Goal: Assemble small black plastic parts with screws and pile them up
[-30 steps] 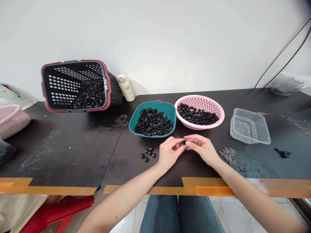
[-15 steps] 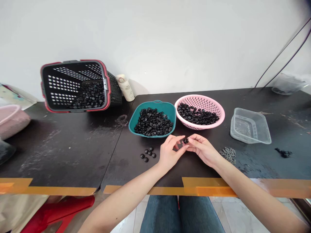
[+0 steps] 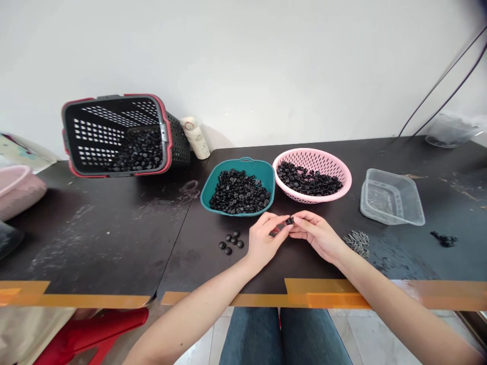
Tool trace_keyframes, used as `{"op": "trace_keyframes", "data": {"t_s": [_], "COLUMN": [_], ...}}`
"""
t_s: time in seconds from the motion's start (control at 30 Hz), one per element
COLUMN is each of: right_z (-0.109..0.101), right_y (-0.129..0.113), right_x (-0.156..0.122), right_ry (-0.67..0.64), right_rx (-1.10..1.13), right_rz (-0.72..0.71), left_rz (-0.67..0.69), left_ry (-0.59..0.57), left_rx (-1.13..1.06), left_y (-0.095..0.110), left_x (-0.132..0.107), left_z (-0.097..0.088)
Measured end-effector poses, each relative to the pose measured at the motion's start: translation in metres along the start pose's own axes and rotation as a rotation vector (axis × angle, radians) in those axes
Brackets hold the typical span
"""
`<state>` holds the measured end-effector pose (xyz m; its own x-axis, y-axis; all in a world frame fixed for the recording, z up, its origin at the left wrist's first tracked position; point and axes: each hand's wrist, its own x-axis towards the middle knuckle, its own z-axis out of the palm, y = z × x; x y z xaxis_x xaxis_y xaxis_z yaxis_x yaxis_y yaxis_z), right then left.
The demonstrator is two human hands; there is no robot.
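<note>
Between the fingertips of both hands is a small black plastic part (image 3: 289,220), partly covered by the fingers. My left hand (image 3: 265,237) pinches it from the left with thumb and forefinger. My right hand (image 3: 314,233) grips it from the right with thumb and fingers. Just beyond my left hand stands a teal basin (image 3: 205,195) full of small black discs (image 3: 239,192). Behind my right hand a pink colander (image 3: 345,175) holds black ring-like parts (image 3: 308,180). Several round black caps (image 3: 234,240) lie on the table left of my left hand.
A pile of metal screws (image 3: 356,242) lies by my right forearm, near a clear plastic tub (image 3: 413,203). Black bits (image 3: 444,239) sit farther right. A tipped dark basket (image 3: 167,116) with black parts and a white bottle (image 3: 196,138) stand at the back left. Orange tape (image 3: 262,300) lines the table's front edge.
My left thumb and forefinger have closed in on the black part, which now sits between both hands' fingertips. The right hand has barely moved.
</note>
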<state>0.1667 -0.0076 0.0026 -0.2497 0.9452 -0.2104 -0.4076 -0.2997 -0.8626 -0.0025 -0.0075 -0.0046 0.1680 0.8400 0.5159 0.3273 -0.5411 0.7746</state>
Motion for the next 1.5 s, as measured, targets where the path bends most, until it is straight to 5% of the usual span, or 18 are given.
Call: {"op": "trace_keyframes", "data": {"t_s": [0.53,1.0,1.23,1.5], "right_z": [0.001,-0.003,0.0,-0.002], "right_y": [-0.003,-0.002,-0.001,-0.001], "right_x": [0.0,0.002,0.0,0.0], "right_ry": [0.021,-0.103,-0.229,-0.196], "right_rx": [-0.096,0.057,-0.053,-0.144], "right_rz": [-0.015,0.063,0.124,0.046], "left_rz": [0.019,0.071,0.051,0.058], "left_ry": [-0.01,-0.022,-0.012,-0.022], "left_rx": [-0.016,0.036,0.01,0.005], "left_y": [-0.004,-0.01,-0.012,-0.012], "left_x": [0.0,-0.002,-0.001,-0.003], "left_z": [0.001,0.001,0.0,0.0]}}
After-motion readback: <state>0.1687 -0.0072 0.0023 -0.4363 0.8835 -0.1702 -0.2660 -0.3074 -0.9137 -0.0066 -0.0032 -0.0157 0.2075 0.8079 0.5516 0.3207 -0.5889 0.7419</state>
